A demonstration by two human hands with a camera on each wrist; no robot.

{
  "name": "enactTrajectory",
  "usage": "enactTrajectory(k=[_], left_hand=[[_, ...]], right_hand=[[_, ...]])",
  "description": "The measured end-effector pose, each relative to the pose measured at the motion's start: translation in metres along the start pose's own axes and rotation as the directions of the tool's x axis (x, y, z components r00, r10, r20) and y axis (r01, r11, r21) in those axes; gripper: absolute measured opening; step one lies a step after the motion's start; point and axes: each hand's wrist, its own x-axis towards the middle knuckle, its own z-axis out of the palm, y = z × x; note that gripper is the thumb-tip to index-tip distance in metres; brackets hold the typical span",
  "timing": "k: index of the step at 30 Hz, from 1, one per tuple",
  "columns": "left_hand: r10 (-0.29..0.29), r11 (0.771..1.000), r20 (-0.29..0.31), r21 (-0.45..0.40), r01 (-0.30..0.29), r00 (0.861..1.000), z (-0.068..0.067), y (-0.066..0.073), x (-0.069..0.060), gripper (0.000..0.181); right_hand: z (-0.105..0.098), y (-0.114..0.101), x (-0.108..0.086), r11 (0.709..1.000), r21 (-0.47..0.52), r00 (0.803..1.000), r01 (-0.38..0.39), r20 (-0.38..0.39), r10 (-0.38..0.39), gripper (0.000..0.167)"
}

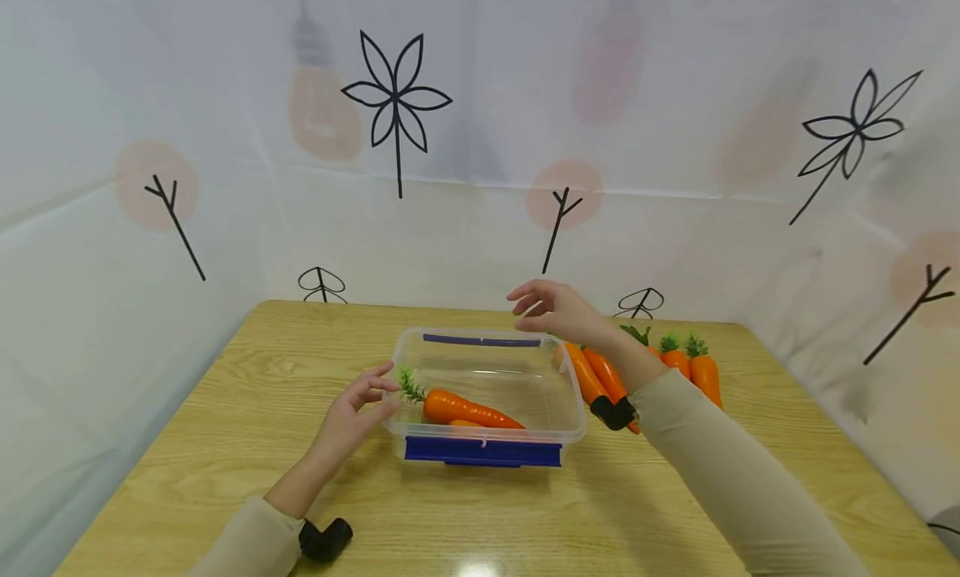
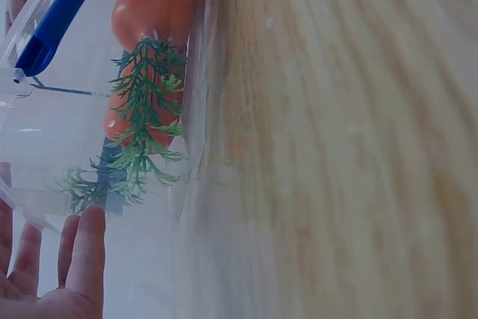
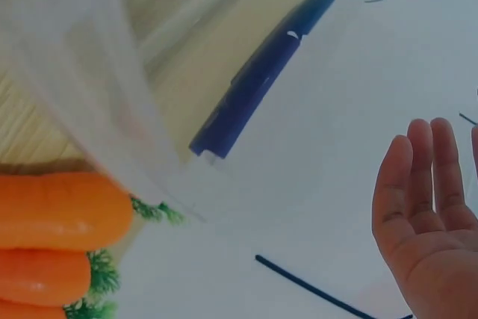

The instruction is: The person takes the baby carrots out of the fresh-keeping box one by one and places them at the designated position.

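Observation:
A clear plastic food container [image 1: 491, 434] with blue clips [image 1: 483, 451] on its front and back stands lidless on the table. In it lies an orange carrot [image 1: 465, 409] with a green leafy top, and part of another carrot [image 1: 466, 423] shows beneath. My left hand [image 1: 351, 412] is at the container's left wall, fingers loosely bent; whether they touch it I cannot tell. Above the back right corner hovers my right hand [image 1: 561, 313], holding nothing; its fingers [image 3: 422, 162] look relaxed in the right wrist view.
Several carrots [image 1: 587, 378] lie right of the container, partly hidden by my right forearm; more carrots [image 1: 705, 377] lie farther right. A white patterned curtain [image 1: 480, 252] hangs behind the wooden table [image 1: 405, 519]. Black bands [image 1: 326, 541] are on both wrists.

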Motion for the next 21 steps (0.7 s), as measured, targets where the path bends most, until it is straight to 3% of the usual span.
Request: enactTrajectory(k=[9,14,21], left_hand=[[-0.014,1.0,-0.003,0.008,0.014,1.0,0.0,0.0,0.001,0.026],[-0.013,1.0,-0.003,0.002,0.013,1.0,0.0,0.0,0.001,0.029],[-0.008,1.0,0.002,-0.012,0.008,1.0,0.0,0.0,0.0,0.025]], right_hand=[[0.016,0.002,0.015,0.999,0.05,0.985,0.007,0.169,-0.015,0.038],[0.025,0.002,0.024,0.997,0.082,0.956,-0.004,0.291,-0.02,0.039],[0.042,0.008,0.035,0.999,0.039,0.906,-0.006,0.423,-0.011,0.04]])
